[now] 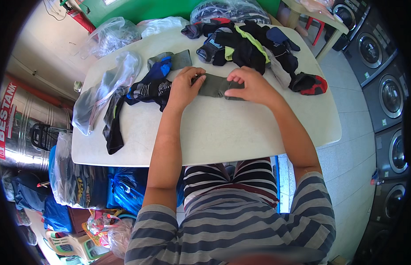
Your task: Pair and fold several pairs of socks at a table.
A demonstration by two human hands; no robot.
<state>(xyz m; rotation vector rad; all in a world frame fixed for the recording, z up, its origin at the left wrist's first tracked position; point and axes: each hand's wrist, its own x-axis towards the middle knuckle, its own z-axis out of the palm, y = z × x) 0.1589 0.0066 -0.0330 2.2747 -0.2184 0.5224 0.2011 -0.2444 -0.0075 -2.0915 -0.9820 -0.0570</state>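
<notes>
A grey-green sock (212,86) lies stretched sideways on the white table in front of me. My left hand (185,86) grips its left end, thumb on top. At the other end my right hand (253,84) has its thumb and curled fingers around a folded part of the sock; the palm hides some of that end. Just left of my left hand are a black patterned sock (150,89) and a dark blue sock (155,71). Beyond them lies a grey sock (181,59). A pile of dark socks (245,49) spreads past my right hand.
The white table (232,132) has rounded corners. On its left lie a clear plastic bag (106,89) and a black sock (114,129). A red-and-black sock (308,83) sits near the right edge. Bagged goods (79,179) stand lower left; front-loading machines (389,96) line the right.
</notes>
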